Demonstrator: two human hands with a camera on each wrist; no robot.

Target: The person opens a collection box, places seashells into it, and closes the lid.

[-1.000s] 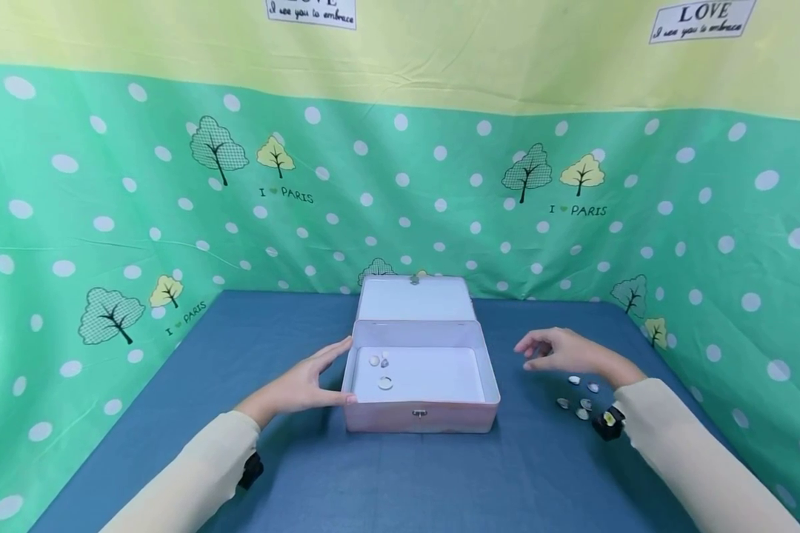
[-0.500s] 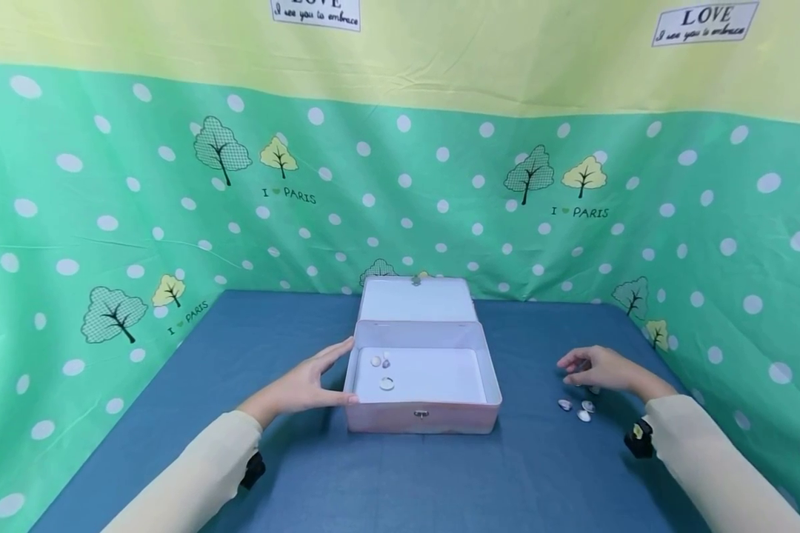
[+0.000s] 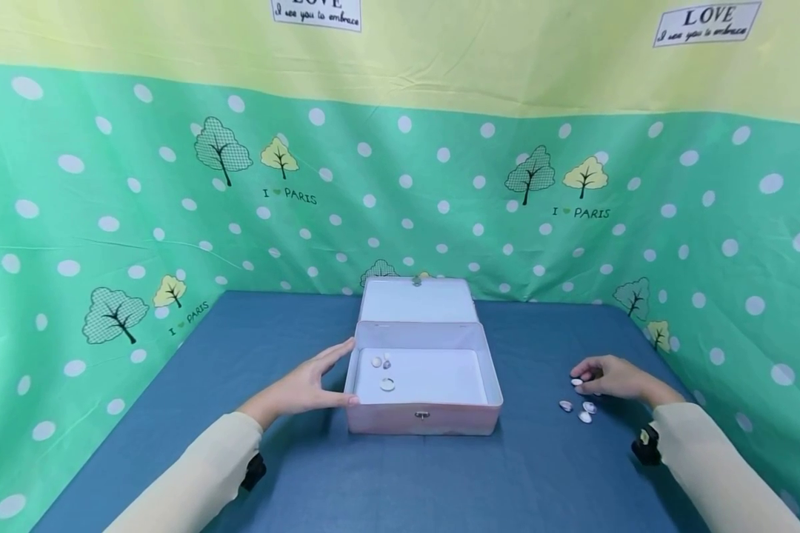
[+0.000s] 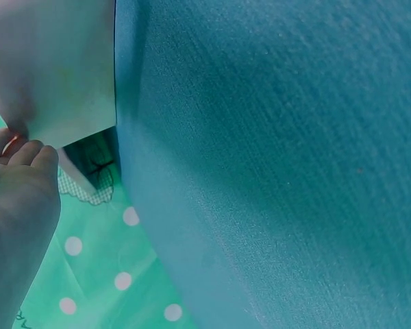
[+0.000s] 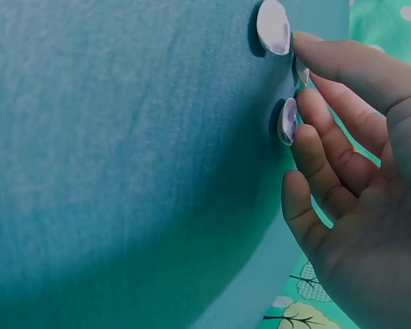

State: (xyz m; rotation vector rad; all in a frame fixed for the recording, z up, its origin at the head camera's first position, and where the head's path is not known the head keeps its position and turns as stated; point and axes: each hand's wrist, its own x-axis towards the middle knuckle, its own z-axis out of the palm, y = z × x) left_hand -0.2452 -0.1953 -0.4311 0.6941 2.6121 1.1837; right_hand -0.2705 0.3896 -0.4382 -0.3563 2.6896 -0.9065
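A pink tin box (image 3: 424, 419) stands with its lid (image 3: 416, 300) folded back. Several small shells (image 3: 387, 384) lie inside at the left. My left hand (image 3: 296, 386) rests against the box's left side, fingers extended and thumb at the front left corner; the left wrist view shows its fingertips (image 4: 44, 156) touching the wall. On the right, my right hand (image 3: 616, 378) pinches a small white shell (image 3: 576, 382) between thumb and index finger, low at the table. Other shells (image 3: 584, 417) lie just in front of it. In the right wrist view, a shell (image 5: 288, 122) shows beside the fingers.
A blue cloth (image 3: 400, 485) covers the table. Behind it and at both sides hangs a green dotted curtain (image 3: 407, 215). A black wrist camera (image 3: 647, 444) sits under the right sleeve, and another camera (image 3: 255, 471) under the left.
My right hand has moved right and down from beside the box to the shells and now pinches one. The left hand has stayed on the box.
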